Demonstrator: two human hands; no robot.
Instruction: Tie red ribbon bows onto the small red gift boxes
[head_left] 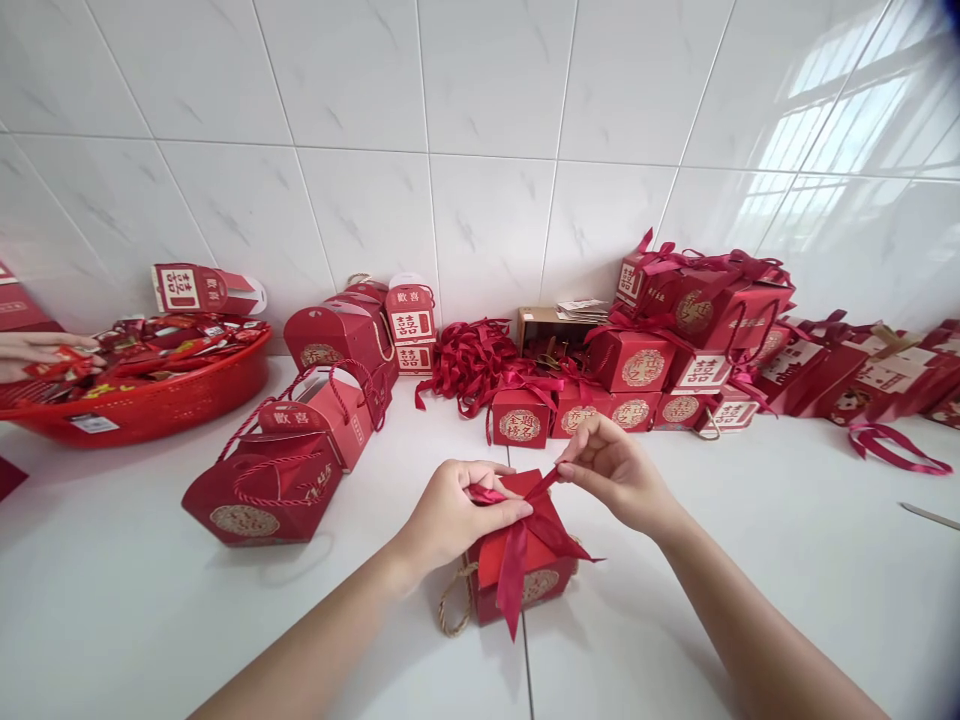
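Left grip point(452, 512) pinches ribbon point(513, 572) over the box point(489, 604) beneath; right grip point(619, 474) pinches more; apparent bow-tying next needs tightening.

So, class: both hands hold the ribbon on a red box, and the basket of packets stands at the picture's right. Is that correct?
Not quite: in the head view, the basket of packets stands at the picture's left, not its right. The left hand and right hand do hold the ribbon on a red box.

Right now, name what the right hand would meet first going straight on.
Past the shiny red ribbon it pinches, the right hand would probably meet the left hand; depth is unclear.
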